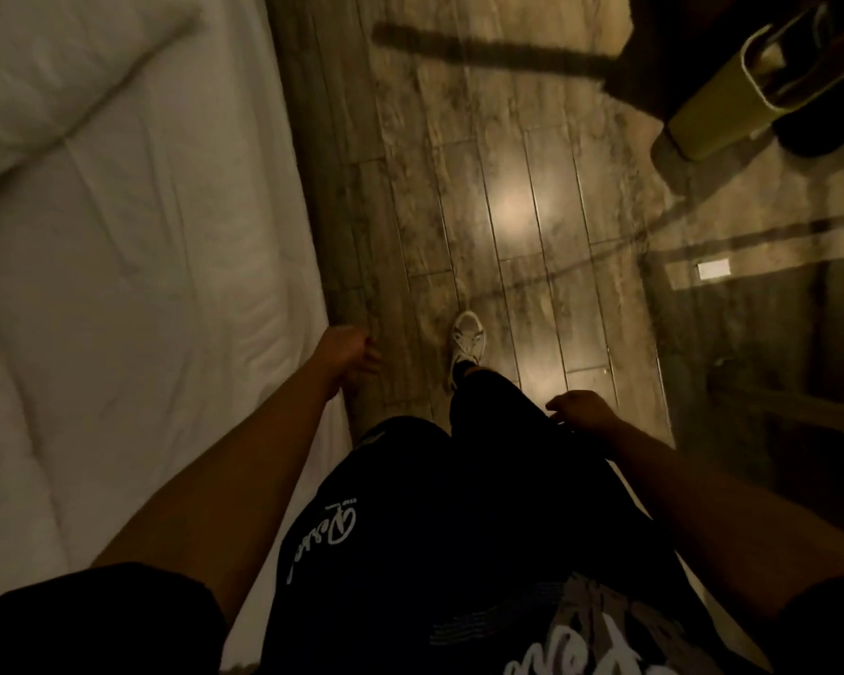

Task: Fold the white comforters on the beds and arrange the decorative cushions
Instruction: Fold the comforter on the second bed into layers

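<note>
Head view: white comforter [118, 285] beside wood-plank floor [483, 163].

1 bed [118, 285], 2 hands [347, 350], maybe 1 pillow [45, 90].

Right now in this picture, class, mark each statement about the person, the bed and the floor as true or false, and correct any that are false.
1. The bed lies on the person's left. True.
2. The left hand grips the white comforter. False: it hangs loose beside the bed edge, holding nothing.
3. The right hand holds a cushion. False: it is empty, near the dark trousers.
4. A white shoe is on the wooden floor. True.
5. The comforter lies on the floor. False: it is on the bed.
</note>
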Demonstrator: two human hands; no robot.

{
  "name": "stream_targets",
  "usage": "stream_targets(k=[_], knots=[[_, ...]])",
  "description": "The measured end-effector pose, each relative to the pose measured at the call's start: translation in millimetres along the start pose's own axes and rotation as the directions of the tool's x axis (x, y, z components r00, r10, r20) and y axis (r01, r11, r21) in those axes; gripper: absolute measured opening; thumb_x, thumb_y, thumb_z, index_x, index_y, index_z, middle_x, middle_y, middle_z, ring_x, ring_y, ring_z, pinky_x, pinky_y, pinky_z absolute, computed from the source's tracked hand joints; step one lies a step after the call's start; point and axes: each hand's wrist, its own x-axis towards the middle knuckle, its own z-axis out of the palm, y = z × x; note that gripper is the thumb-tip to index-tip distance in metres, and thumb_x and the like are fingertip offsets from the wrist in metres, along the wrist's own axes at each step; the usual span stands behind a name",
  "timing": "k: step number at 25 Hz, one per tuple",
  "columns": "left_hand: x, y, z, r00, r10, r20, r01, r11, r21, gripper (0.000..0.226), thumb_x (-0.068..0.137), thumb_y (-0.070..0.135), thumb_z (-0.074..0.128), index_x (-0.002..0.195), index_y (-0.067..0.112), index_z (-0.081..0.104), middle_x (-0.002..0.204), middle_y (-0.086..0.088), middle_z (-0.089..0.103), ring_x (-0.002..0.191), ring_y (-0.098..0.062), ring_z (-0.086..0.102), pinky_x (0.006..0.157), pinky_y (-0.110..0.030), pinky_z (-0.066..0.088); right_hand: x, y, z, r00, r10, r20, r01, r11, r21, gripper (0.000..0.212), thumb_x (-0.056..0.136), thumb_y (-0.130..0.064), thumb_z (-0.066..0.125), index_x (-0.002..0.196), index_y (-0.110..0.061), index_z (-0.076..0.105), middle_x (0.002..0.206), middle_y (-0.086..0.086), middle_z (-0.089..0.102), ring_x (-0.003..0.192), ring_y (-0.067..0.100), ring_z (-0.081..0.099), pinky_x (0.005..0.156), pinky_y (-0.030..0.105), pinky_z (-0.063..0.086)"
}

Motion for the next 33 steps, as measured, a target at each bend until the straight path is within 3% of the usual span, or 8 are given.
stream_targets(k=[5, 8, 11, 13, 17, 23, 27, 33], knots=[[24, 32, -30, 0.990, -0.076, -0.120, 0.094, 0.983, 0.155, 0.014, 0.095, 0.011, 0.052, 0.086, 0.007, 0.061, 0.098, -0.019, 0.061, 0.084, -0.028, 0.059, 0.072, -0.035, 0.047, 32, -165, -52, 0.991, -0.102, 0.087, 0.105, 0.994, -0.038, 0.014, 0.095, -0.009, 0.055, 0.086, -0.004, 0.066, 0.087, 0.016, 0.061, 0.069, 0.027, 0.059, 0.065, 0.035, 0.049], [31, 45, -55, 0.982, -0.115, -0.153, 0.150, 0.958, 0.242, 0.020, 0.098, 0.018, 0.051, 0.110, 0.008, 0.063, 0.114, -0.018, 0.062, 0.098, -0.027, 0.061, 0.082, -0.029, 0.046, 39, -278, -69, 0.975, -0.200, 0.099, 0.204, 0.979, -0.027, 0.012, 0.095, -0.008, 0.056, 0.094, -0.001, 0.066, 0.083, 0.015, 0.063, 0.069, 0.025, 0.061, 0.066, 0.035, 0.052], [46, 67, -73, 0.949, -0.265, -0.172, 0.278, 0.959, 0.054, 0.019, 0.096, 0.015, 0.052, 0.097, 0.001, 0.065, 0.106, -0.018, 0.064, 0.078, -0.025, 0.059, 0.068, -0.030, 0.048, 42, -374, -75, 0.943, -0.317, 0.106, 0.320, 0.947, -0.014, 0.013, 0.095, -0.007, 0.056, 0.103, -0.003, 0.066, 0.085, 0.011, 0.066, 0.072, 0.023, 0.065, 0.069, 0.032, 0.056], [69, 91, -89, 0.946, -0.269, -0.179, 0.293, 0.948, 0.123, 0.019, 0.097, 0.015, 0.050, 0.097, 0.001, 0.064, 0.106, -0.017, 0.063, 0.077, -0.024, 0.059, 0.070, -0.031, 0.048, 47, -432, -77, 0.925, -0.365, 0.105, 0.367, 0.930, 0.003, 0.015, 0.097, -0.010, 0.055, 0.105, -0.002, 0.065, 0.085, 0.011, 0.066, 0.070, 0.021, 0.064, 0.065, 0.029, 0.054], [118, 174, -130, 0.975, -0.190, -0.117, 0.210, 0.960, 0.188, 0.034, 0.106, 0.022, 0.032, 0.127, 0.005, 0.053, 0.130, -0.011, 0.058, 0.116, -0.023, 0.057, 0.089, -0.019, 0.039, 63, -524, -84, 0.947, -0.313, 0.070, 0.317, 0.947, -0.054, 0.017, 0.097, -0.015, 0.055, 0.106, -0.003, 0.065, 0.089, 0.013, 0.066, 0.071, 0.021, 0.063, 0.065, 0.029, 0.054], [157, 367, -190, 0.980, -0.189, -0.065, 0.173, 0.966, -0.192, 0.017, 0.088, 0.018, 0.055, 0.089, 0.003, 0.061, 0.088, -0.019, 0.062, 0.074, -0.028, 0.059, 0.069, -0.036, 0.046, 83, -591, -117, 0.982, -0.184, -0.038, 0.171, 0.961, -0.219, 0.024, 0.094, -0.014, 0.056, 0.111, 0.000, 0.066, 0.091, 0.011, 0.064, 0.075, 0.023, 0.059, 0.071, 0.036, 0.052], [181, 492, -213, 0.999, -0.030, -0.028, 0.027, 0.992, -0.124, 0.017, 0.097, 0.017, 0.049, 0.090, 0.006, 0.059, 0.077, -0.014, 0.060, 0.064, -0.026, 0.059, 0.063, -0.032, 0.051, 98, -639, -144, 0.990, -0.129, -0.058, 0.112, 0.966, -0.233, 0.025, 0.095, -0.013, 0.054, 0.112, 0.002, 0.065, 0.079, 0.005, 0.060, 0.064, 0.018, 0.055, 0.063, 0.032, 0.047], [239, 660, -232, 0.998, 0.038, -0.046, -0.043, 0.992, -0.116, 0.020, 0.098, 0.019, 0.044, 0.083, 0.011, 0.055, 0.078, -0.010, 0.059, 0.064, -0.021, 0.056, 0.062, -0.028, 0.048, 151, -765, -189, 1.000, -0.010, 0.003, 0.011, 0.986, -0.164, 0.027, 0.095, -0.011, 0.056, 0.117, 0.003, 0.064, 0.095, 0.015, 0.068, 0.079, 0.026, 0.064, 0.074, 0.036, 0.053]])
